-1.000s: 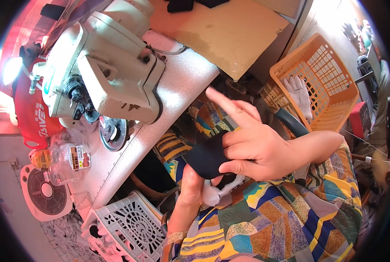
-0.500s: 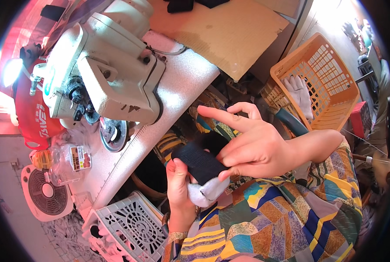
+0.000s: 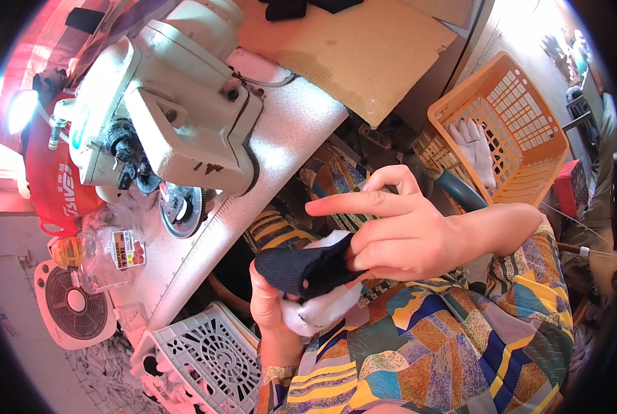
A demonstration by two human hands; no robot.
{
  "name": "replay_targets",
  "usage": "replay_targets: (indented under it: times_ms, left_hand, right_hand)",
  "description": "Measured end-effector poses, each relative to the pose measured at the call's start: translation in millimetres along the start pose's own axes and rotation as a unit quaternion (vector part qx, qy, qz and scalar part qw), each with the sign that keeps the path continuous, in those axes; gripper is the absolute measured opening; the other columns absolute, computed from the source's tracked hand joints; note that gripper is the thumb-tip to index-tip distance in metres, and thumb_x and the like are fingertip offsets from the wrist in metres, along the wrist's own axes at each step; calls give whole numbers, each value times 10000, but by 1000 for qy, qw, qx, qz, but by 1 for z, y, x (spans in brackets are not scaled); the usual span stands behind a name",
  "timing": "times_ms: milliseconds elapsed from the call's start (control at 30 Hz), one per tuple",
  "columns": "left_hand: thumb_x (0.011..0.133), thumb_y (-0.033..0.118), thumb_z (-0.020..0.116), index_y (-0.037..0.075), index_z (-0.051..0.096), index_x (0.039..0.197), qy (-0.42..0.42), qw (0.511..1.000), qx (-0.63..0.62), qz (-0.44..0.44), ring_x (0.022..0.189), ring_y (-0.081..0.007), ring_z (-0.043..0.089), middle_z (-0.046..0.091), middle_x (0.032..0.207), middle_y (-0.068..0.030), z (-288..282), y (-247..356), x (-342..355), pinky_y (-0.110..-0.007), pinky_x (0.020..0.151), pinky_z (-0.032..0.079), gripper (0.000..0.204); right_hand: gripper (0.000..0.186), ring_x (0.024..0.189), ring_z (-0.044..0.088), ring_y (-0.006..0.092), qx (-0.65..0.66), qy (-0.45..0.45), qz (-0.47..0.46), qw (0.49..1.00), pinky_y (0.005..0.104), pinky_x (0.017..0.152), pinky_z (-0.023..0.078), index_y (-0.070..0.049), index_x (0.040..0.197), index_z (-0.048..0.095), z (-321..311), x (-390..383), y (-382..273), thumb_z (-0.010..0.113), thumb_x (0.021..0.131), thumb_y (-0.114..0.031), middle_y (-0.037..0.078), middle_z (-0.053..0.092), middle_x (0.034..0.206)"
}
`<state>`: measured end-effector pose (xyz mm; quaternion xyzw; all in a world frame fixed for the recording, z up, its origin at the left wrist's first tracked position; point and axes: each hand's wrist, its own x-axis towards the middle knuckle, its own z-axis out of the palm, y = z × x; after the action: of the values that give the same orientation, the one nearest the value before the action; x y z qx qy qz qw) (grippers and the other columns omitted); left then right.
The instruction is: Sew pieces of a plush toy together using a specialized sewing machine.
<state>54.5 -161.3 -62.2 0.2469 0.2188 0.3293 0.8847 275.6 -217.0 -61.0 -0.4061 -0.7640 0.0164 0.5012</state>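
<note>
Between my hands, above my lap, is a small fabric piece (image 3: 296, 268) of black ribbed knit and black plush, with white fleecy cloth (image 3: 322, 310) on its lower side. My left hand (image 3: 270, 310) grips it from the left, the thumb up along the knit edge and the other fingers hidden behind or inside the cloth. At the right end, my right hand (image 3: 412, 231) pinches the black plush between its thumb and lower fingers. Its index finger points out to the left, off the cloth.
A pale sewing machine (image 3: 177, 117) with a round metal disc stands on the speckled table (image 3: 298, 121) at the left. Below it are a clear plastic bag (image 3: 108, 259), a small fan (image 3: 73, 300) and a grey crate (image 3: 215, 359). An orange basket (image 3: 529, 131) holds pale gloves (image 3: 473, 148).
The fabric piece has been turned and spread, so its black plush and more white cloth now show. My right hand has shifted slightly; my left has moved a little left and down.
</note>
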Motion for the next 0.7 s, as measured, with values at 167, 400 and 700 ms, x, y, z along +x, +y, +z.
replay_targets:
  times_ms: [167, 400, 700]
  left_hand:
    - [857, 695, 449, -52, 415, 1342, -39, 965, -247, -75, 1158, -388, 556, 508, 1293, -270, 22, -2, 0, -478, 979, 478, 891]
    - [971, 551, 332, -4, 448, 1308, 6, 974, -207, -88, 1108, -359, 579, 545, 1245, -228, 28, 4, 8, -462, 984, 464, 660]
    - [945, 407, 539, -79, 629, 1002, -7, 977, 196, 85, 723, -170, 601, 647, 878, -121, 5, 1, 4, -269, 638, 452, 497]
  right_hand:
    - [200, 1114, 630, 271, -22, -1, -70, 997, 390, 824, 299, -109, 810, 642, -1, 3, -2, 684, 841, -302, -11, 656, 859]
    - [349, 1154, 593, 257, -34, -31, -57, 997, 397, 841, 328, -96, 905, 680, 4, 3, -6, 599, 891, -435, 1, 638, 866]
    - [522, 1307, 407, 341, -105, -36, 104, 988, 527, 971, 242, -50, 735, 633, -16, 9, -8, 587, 848, -558, 38, 596, 761]
